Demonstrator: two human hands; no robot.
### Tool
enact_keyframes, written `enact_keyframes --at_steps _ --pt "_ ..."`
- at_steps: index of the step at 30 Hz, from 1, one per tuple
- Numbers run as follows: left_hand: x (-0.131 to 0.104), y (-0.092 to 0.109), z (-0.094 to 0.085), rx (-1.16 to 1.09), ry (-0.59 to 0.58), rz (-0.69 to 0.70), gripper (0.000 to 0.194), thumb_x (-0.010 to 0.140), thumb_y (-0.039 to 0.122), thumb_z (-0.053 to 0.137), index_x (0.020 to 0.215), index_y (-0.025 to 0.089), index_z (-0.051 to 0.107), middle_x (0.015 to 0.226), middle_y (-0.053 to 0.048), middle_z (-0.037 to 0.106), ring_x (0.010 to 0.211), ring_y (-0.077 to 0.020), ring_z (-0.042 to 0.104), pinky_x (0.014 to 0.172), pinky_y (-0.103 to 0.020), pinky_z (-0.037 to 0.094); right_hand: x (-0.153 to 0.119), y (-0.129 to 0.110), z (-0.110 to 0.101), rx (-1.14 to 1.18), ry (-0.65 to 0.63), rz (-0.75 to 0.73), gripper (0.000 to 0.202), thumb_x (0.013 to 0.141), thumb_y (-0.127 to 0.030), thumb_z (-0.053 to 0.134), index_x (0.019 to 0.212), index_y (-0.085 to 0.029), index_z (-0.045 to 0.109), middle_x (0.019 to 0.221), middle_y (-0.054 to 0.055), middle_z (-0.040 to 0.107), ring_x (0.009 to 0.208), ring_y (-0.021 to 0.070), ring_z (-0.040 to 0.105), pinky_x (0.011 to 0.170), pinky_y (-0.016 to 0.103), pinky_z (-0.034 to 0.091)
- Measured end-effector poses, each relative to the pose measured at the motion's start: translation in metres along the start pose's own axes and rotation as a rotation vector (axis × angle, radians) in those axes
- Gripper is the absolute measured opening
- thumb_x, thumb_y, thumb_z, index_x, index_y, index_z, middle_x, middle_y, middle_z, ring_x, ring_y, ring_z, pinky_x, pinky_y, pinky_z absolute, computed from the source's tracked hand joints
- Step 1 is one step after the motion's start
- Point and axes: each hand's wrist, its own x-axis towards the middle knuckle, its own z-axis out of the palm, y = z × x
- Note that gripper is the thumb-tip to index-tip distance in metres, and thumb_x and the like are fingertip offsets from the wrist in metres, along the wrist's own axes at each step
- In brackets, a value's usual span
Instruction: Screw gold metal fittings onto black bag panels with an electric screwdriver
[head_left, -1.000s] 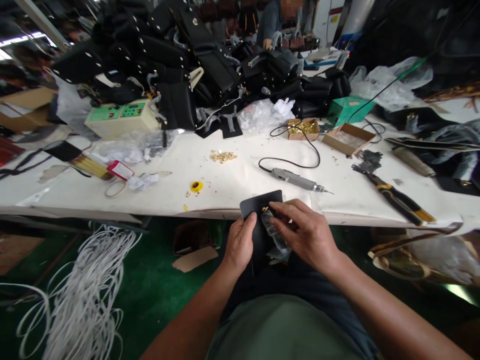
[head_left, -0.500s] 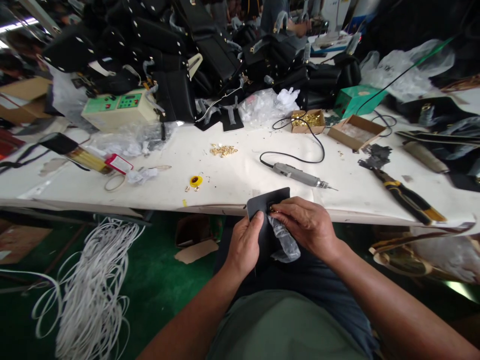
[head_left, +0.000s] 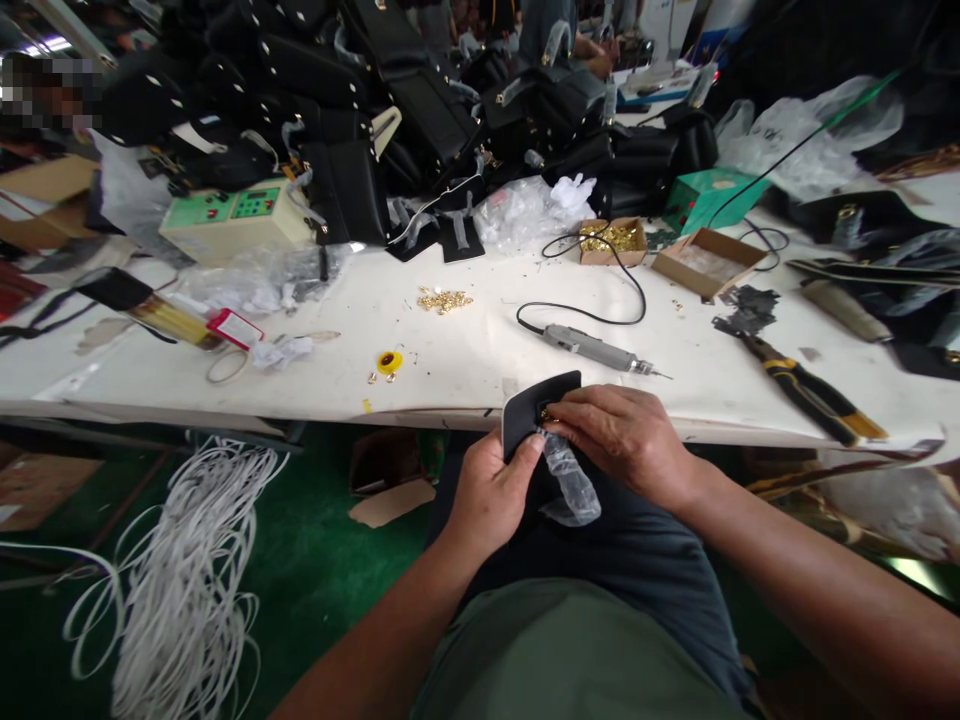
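A black leather-like piece (head_left: 522, 410) is held upright at the table's front edge, above the lap. My left hand (head_left: 495, 490) grips its lower left part, thumb on the near face. My right hand (head_left: 619, 435) pinches a small gold-coloured metal fitting (head_left: 547, 413) against that face; its exact shape is mostly hidden by the fingers. From the fitting hangs a strip wrapped in clear plastic (head_left: 570, 485). On the table beyond lie a grey electric screwdriver (head_left: 596, 350), a pile of small gold parts (head_left: 445, 300) and a yellow round item (head_left: 389, 362).
Black-and-yellow pliers (head_left: 814, 395) lie at the right, near open boxes (head_left: 709, 262) and a green box (head_left: 709, 198). Black bags (head_left: 349, 190) are heaped behind a control unit (head_left: 232, 222). White cord (head_left: 187, 590) hangs at the left. Other people stand at the back.
The black piece has turned slightly, showing its pale edge. My left hand has shifted a little right, its thumb now closer to the fitting. My right hand keeps its pinch.
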Motion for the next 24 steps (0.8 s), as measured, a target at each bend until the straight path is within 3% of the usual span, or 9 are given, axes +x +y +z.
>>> enact_keyframes --at_steps 7,17,20,24 --pt "-0.005 0.004 0.002 0.051 0.030 0.019 0.027 0.101 0.039 0.059 0.101 0.018 0.076 0.095 -0.002 0.077 0.088 -0.0189 0.067 0.085 -0.025 0.050 0.009 0.001 -0.003 -0.077 -0.021 -0.083 0.016 0.105 -0.028 0.063 0.101 -0.014 0.070 0.090 0.008 0.077 0.074 0.0166 0.072 0.062 0.029 0.052" --pt "-0.006 0.006 0.004 0.092 0.054 0.009 0.028 0.100 0.040 0.061 0.101 0.017 0.077 0.089 -0.002 0.076 0.083 -0.0184 0.066 0.079 -0.025 0.049 0.005 -0.007 0.002 0.090 -0.012 0.134 0.012 0.103 -0.027 0.066 0.098 -0.016 0.070 0.084 0.005 0.072 0.070 0.0158 0.068 0.061 0.027 0.048" --pt "-0.002 0.004 0.002 -0.015 0.020 -0.044 0.030 0.098 0.043 0.065 0.102 0.016 0.078 0.096 -0.003 0.078 0.091 -0.0206 0.068 0.085 -0.027 0.050 0.006 -0.002 0.001 0.217 -0.044 0.185 0.013 0.102 -0.030 0.069 0.099 -0.017 0.073 0.087 0.005 0.074 0.073 0.0155 0.069 0.065 0.027 0.050" --pt "0.001 0.001 0.002 -0.317 -0.028 -0.154 0.035 0.093 0.047 0.072 0.106 0.015 0.079 0.105 -0.006 0.080 0.099 -0.0232 0.070 0.095 -0.032 0.051 0.005 0.004 -0.002 0.342 -0.075 0.176 0.015 0.101 -0.029 0.070 0.110 -0.018 0.075 0.096 0.006 0.077 0.081 0.0159 0.073 0.072 0.026 0.055"
